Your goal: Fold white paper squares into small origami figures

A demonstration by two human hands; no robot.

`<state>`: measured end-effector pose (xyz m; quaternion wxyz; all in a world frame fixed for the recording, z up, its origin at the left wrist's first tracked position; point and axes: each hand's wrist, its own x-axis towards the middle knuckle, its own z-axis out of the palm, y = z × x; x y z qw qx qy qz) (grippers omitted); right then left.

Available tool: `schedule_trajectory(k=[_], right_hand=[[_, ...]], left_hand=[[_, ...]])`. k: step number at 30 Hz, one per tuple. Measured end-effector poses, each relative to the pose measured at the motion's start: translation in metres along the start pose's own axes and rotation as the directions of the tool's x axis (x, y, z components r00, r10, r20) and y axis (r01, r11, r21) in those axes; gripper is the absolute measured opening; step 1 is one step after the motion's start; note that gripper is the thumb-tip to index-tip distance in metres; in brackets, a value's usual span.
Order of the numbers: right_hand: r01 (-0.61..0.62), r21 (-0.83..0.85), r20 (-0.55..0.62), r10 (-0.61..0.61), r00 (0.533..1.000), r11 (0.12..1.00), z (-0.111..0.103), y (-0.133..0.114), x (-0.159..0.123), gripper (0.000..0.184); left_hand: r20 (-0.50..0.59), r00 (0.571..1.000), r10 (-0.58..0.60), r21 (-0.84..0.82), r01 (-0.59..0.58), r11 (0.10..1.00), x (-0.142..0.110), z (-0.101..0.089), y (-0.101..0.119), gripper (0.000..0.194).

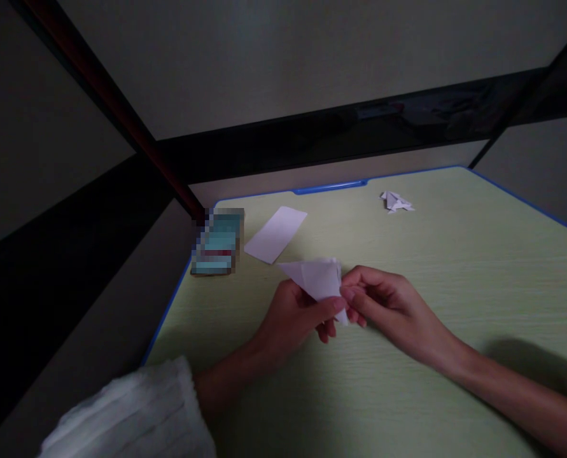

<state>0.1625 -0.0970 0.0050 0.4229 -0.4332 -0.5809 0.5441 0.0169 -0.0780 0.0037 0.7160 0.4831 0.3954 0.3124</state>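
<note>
A folded piece of white paper (317, 278), pointed at its left end, is held above the table between my two hands. My left hand (302, 312) is closed on it from below, with the thumb across its lower part. The thumb and fingers of my right hand (373, 296) pinch its right edge, where several layers show. Some of the fingers behind the paper are hidden. Just beyond it, a flat white rectangle of paper (276, 234) lies on the table.
The pale wood-grain table (455, 267) has a blue edge and a blue handle-like strip (331, 187) at the back. A small folded paper figure (396, 201) sits at the back right. At the left edge lies a blurred teal box-like item (217, 242). Walls stand behind.
</note>
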Motion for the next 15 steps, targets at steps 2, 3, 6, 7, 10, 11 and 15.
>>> schedule_trajectory(k=[2,3,6,7,10,11,15], right_hand=[[-0.008,-0.008,0.037,0.009,0.999,1.0,-0.0008,-0.0003,-0.0013,0.018],[-0.011,-0.006,0.059,0.011,0.998,1.0,-0.0013,-0.0003,-0.0018,0.017],[-0.022,0.02,0.133,0.019,0.991,1.0,-0.0031,-0.0008,-0.0025,0.015],[-0.024,0.03,0.156,0.019,0.988,0.999,-0.0035,-0.0014,-0.0026,0.015],[-0.011,0.038,0.203,0.003,0.979,0.999,-0.0038,-0.0039,-0.0031,0.019],[-0.006,0.036,0.208,-0.001,0.978,0.999,-0.0035,-0.0048,-0.0035,0.02],[-0.004,0.042,0.212,-0.005,0.977,0.999,-0.0003,-0.0072,-0.0061,0.021]], left_hand=[[0.036,0.999,-0.008,0.07,0.006,0.998,-0.0012,0.0002,0.0,0.027],[0.043,0.999,-0.008,0.094,0.004,0.996,-0.0016,-0.0005,0.0001,0.03],[0.069,0.998,0.008,0.143,-0.018,0.99,-0.0023,-0.0033,-0.0008,0.034],[0.083,0.996,0.022,0.155,-0.035,0.987,-0.0025,-0.004,-0.0017,0.034],[0.104,0.992,0.076,0.181,-0.094,0.979,-0.0037,-0.0047,-0.0045,0.036],[0.105,0.991,0.088,0.191,-0.107,0.976,-0.0043,-0.0042,-0.0049,0.035],[0.067,0.988,0.136,0.22,-0.148,0.964,-0.0074,0.001,-0.0025,0.03]])
